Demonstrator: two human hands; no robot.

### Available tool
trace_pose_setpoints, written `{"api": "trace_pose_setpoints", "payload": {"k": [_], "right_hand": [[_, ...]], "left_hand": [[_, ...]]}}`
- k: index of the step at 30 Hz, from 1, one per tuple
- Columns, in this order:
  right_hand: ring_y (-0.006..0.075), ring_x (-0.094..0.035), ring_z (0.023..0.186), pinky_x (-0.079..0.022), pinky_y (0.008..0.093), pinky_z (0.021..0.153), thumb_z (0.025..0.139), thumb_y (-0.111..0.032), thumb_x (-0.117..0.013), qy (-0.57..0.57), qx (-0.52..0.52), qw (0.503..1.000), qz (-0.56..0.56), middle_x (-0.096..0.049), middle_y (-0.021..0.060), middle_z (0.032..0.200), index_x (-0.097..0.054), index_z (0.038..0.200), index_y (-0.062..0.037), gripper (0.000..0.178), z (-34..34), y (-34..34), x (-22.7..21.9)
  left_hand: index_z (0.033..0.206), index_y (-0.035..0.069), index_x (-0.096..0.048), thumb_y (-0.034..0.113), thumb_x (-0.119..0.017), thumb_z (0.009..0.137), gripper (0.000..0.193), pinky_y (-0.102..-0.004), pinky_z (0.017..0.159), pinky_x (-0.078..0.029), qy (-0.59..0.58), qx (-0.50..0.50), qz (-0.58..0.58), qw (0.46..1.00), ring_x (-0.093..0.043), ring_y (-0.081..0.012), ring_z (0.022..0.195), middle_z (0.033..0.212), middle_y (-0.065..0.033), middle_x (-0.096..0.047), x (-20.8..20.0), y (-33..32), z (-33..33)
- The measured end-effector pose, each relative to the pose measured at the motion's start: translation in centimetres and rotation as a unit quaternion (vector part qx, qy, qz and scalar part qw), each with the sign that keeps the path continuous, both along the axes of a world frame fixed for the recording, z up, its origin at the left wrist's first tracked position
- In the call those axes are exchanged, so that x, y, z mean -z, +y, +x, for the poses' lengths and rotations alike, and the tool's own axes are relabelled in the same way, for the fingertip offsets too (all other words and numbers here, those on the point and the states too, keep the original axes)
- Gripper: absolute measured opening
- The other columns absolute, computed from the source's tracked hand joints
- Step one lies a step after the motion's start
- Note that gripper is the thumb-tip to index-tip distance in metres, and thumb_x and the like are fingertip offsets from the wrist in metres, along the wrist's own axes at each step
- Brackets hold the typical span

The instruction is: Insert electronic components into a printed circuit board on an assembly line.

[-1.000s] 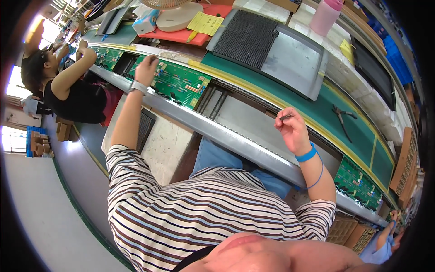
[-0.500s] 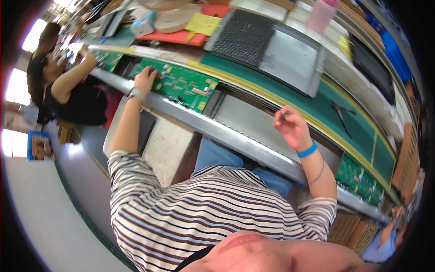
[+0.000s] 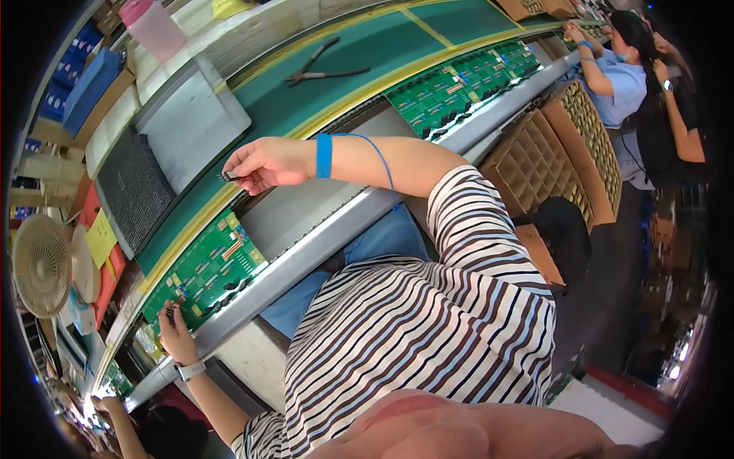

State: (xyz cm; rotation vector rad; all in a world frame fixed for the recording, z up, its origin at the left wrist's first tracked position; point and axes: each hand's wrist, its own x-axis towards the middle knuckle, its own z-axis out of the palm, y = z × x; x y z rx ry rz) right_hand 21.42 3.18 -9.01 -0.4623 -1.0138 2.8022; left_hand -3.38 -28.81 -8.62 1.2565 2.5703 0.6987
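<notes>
My left hand (image 3: 177,336) rests at the left end of a green circuit board (image 3: 206,268), its fingers closed together over small dark parts there. What they grip, if anything, is too small to make out. My right hand (image 3: 267,164) is raised over the rail, right of that board and apart from it. Between its thumb and fingers is a small dark component (image 3: 228,176) with a light-coloured side. A blue band with a cord circles my right wrist. The board lies flat on a metal conveyor rail (image 3: 321,231).
Further right on the line lies another green circuit board (image 3: 459,88). Beyond the rail are a grey tray (image 3: 187,126) with black mesh bags (image 3: 138,191), and cutting pliers (image 3: 325,67). A cardboard box with dividers (image 3: 535,164) stands at right. Co-workers sit at both sides.
The view has swung to the right, bringing the right-hand board and a box into fuller sight. My left hand stays at the board's left end; my right hand still pinches the dark component.
</notes>
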Motion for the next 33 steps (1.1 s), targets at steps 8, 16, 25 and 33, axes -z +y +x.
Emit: {"api": "trace_pose_setpoints", "payload": {"k": [8,16,25,33], "right_hand": [[0.0099,-0.049,0.066,-0.04,0.0233,0.059,0.086,-0.007,-0.052,-0.005,-0.052,0.995,0.085,-0.051,0.0014,0.072,-0.059,0.099,-0.0012,0.016,0.4,3.5,-0.2],[0.0055,-0.043,0.06,-0.037,0.019,0.055,0.087,-0.006,-0.048,-0.064,-0.147,0.957,0.243,-0.048,-0.0018,0.067,-0.058,0.097,-0.0015,0.016,-2.7,2.9,-1.2],[0.0187,-0.053,0.066,-0.043,0.0309,0.061,0.081,-0.005,-0.051,-0.048,-0.107,0.721,0.683,-0.052,0.0053,0.076,-0.062,0.091,-0.0061,0.014,-3.5,-0.3,-0.2],[0.0292,-0.056,0.072,-0.046,0.038,0.061,0.079,-0.005,-0.055,-0.02,-0.039,0.584,0.81,-0.051,0.0089,0.084,-0.06,0.088,-0.0079,0.011,-3.3,-1.5,0.3]], "left_hand": [[0.111,0.002,-0.054,0.014,-0.052,0.085,0.029,-0.0416,0.093,-0.038,0.042,0.137,0.006,0.99,-0.058,-0.0349,0.088,0.1,-0.0167,-0.061,-2.5,3.2,5.2],[0.104,0.009,-0.061,0.019,-0.06,0.08,0.025,-0.0439,0.1,-0.029,0.058,0.193,0.171,0.964,-0.062,-0.0256,0.085,0.099,-0.0102,-0.063,-8.5,14.7,6.4],[0.1,0.005,-0.063,0.013,-0.065,0.074,0.027,-0.026,0.071,-0.045,-0.129,0.172,0.238,0.947,-0.057,-0.0159,0.075,0.084,-0.0088,-0.062,-4.1,16.7,8.1],[0.101,0.005,-0.063,0.015,-0.066,0.074,0.029,-0.0264,0.07,-0.048,-0.136,0.126,0.234,0.954,-0.062,-0.0165,0.076,0.087,-0.011,-0.066,-3.2,17.0,7.9]]}}
